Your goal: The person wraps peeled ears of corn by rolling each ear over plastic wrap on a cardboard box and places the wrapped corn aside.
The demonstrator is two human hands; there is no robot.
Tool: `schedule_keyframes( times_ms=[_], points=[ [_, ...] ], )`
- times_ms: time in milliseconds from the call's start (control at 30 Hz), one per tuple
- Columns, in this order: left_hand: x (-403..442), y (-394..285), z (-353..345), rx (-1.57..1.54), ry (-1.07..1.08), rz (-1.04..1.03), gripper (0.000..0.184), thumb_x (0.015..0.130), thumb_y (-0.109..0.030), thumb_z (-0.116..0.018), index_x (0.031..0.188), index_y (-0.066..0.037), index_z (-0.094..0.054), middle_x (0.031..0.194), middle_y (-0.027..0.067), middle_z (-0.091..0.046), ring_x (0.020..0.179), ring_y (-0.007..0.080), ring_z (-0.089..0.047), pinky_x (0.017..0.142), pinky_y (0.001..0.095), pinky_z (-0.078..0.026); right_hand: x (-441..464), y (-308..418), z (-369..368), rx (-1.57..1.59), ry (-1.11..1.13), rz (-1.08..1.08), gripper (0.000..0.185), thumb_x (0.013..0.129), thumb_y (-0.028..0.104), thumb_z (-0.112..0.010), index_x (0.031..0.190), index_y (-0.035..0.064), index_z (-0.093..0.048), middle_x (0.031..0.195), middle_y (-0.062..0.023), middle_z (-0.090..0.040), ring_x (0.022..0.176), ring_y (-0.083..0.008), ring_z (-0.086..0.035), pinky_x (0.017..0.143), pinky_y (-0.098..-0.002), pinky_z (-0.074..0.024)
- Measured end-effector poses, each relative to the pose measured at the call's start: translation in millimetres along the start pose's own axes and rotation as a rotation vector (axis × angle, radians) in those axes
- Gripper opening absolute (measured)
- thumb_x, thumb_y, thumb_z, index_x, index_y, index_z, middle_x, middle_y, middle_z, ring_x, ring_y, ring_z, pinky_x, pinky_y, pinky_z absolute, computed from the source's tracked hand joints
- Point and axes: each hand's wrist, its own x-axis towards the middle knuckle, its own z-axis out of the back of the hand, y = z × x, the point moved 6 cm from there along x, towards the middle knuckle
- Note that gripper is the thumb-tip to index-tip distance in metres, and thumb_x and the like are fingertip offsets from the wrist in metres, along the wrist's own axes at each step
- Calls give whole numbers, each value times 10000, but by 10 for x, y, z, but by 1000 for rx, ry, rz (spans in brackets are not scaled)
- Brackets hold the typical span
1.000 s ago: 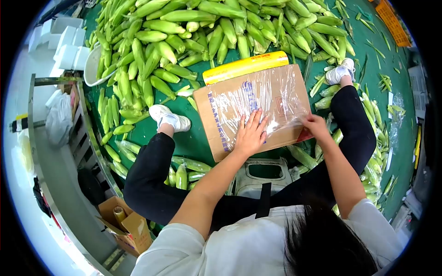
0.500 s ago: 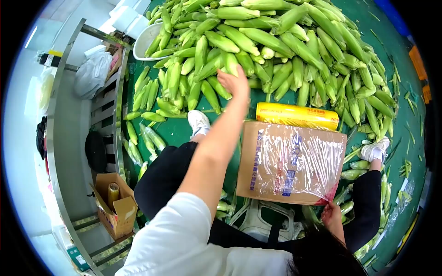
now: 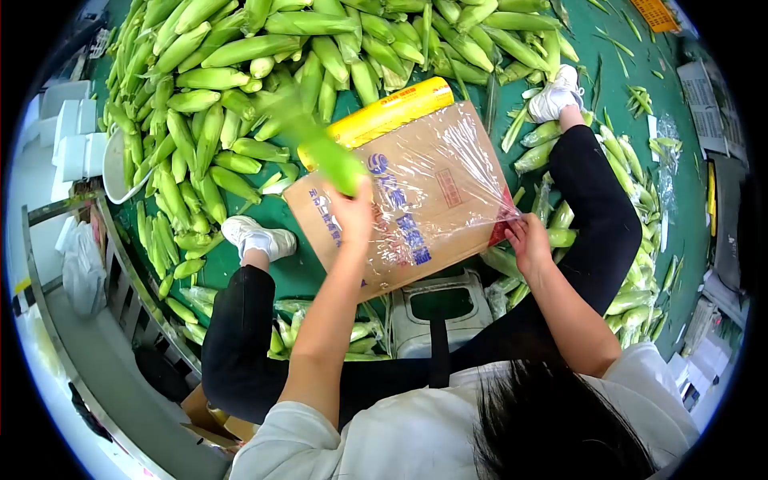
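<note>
My left hand is closed around an ear of corn in its green husk, blurred by motion, over the left part of a cardboard box. Clear plastic film lies stretched and wrinkled across the box, gathered toward its right corner. At that corner, by a red patch, my right hand pinches the film's edge. Against the far edge of the box rests a yellow roll, partly hidden behind the held ear.
A large heap of husked-green corn spreads beyond the box on the green floor. Film-wrapped ears lie at the right. A grey stool stands between the legs, and a metal rack is at the left.
My left hand has taken an ear of corn from the heap and brought it back over the box. The view has turned, and my right hand stays at the film's corner.
</note>
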Motion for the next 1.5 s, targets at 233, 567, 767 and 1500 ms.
schedule_keyframes(
  times_ms=[233,567,767,1500],
  points=[
    [-478,-812,-374,915,765,-489,691,751,-213,-817,1373,-128,-528,1179,125,-555,1144,328,-539,986,440,-414,-432,371,-352,54,243,373,131,1027,207,-517,1043,81,-550,1291,-129,-632,1137,-218,-612,986,-350,-471],
    [-505,-808,-199,1071,766,-411,726,761,-221,-810,1409,-160,-489,1201,126,-557,1170,328,-535,1012,456,-400,-703,312,-1658,-766,334,1208,148,1021,159,-528,974,22,-562,1023,-152,-670,949,-314,-642,871,-381,-498],
    [-550,-742,138,1094,789,-344,815,768,-246,-813,1474,-129,-424,1256,152,-556,1197,340,-534,1046,462,-378,-133,108,-595,107,-59,366,167,1064,203,-484,1124,47,-493,1030,-92,-663,900,-179,-657,745,-330,-533],
    [-1174,-277,494,851,644,-665,231,876,-193,-692,1059,-78,-609,1167,91,-621,1153,330,-549,1039,473,-388,-768,-126,-2364,-1541,939,1514,721,834,276,-745,1492,358,-460,1380,-69,-558,1166,-292,-583,957,-430,-472]
  ],
)
